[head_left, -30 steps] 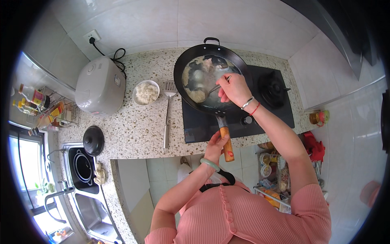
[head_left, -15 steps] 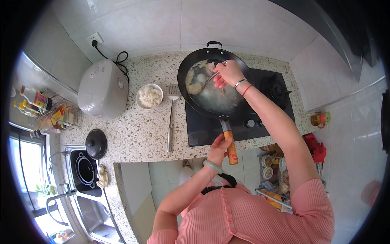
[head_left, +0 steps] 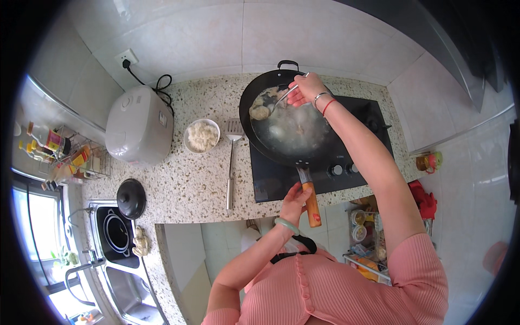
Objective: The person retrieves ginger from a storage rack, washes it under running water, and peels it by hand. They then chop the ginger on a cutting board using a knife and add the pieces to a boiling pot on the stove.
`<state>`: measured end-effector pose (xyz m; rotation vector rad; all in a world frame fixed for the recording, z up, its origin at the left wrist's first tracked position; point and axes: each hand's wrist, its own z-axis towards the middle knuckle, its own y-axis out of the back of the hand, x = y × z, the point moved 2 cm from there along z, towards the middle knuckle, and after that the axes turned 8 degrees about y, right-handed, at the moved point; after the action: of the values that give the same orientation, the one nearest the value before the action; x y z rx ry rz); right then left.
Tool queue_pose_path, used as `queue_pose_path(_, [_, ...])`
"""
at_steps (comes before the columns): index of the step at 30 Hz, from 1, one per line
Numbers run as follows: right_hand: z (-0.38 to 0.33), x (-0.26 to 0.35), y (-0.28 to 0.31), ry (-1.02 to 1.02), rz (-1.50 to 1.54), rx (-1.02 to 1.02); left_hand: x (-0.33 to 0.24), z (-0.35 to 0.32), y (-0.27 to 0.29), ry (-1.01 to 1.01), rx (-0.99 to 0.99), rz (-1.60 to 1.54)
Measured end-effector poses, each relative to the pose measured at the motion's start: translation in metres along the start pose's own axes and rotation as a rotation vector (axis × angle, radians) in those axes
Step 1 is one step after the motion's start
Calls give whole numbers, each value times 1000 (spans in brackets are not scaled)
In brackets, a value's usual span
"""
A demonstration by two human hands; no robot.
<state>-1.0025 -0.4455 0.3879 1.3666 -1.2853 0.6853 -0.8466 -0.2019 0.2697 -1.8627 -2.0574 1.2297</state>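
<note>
My right hand (head_left: pixel 307 91) is closed round the thin metal handle of a spoon (head_left: pixel 284 97), above the black wok (head_left: pixel 250 142). The spoon's lower end dips into cloudy, steaming liquid (head_left: pixel 300 130), beside a pale tan lump of food (head_left: pixel 259 112) at the left wall. A white rounded piece, like a poached egg (head_left: pixel 277 131), lies in the liquid, and several pale pieces lie near the far side. My left hand (head_left: pixel 294 201) grips the wok's wooden handle (head_left: pixel 311 208) from its left side, near the counter's front edge.
The wok sits on a black gas hob (head_left: pixel 271 187). To its left lie a slotted metal turner (head_left: pixel 231 162), a bowl of white rice (head_left: pixel 202 136) and a grey rice cooker (head_left: pixel 140 124). A black lid (head_left: pixel 131 199) rests by the sink (head_left: pixel 130 295). A range hood (head_left: pixel 449 43) overhangs at upper right.
The spoon's handle leans lower, and my right hand has shifted slightly within the wok. The white rounded piece has drifted nearer to me. My left hand stays on the handle.
</note>
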Motion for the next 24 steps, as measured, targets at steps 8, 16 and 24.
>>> queue_pose_path(8, [30,-15,15,-91,98,-13,-5,1,-1,-22,-47,-15])
queue_pose_path(16, [40,-16,21,-80,113,-12,-6,3,7,-38,-50,-47])
queue_pose_path(24, [50,-15,28,-17,86,-69,-10,-5,9,-57,-65,-86])
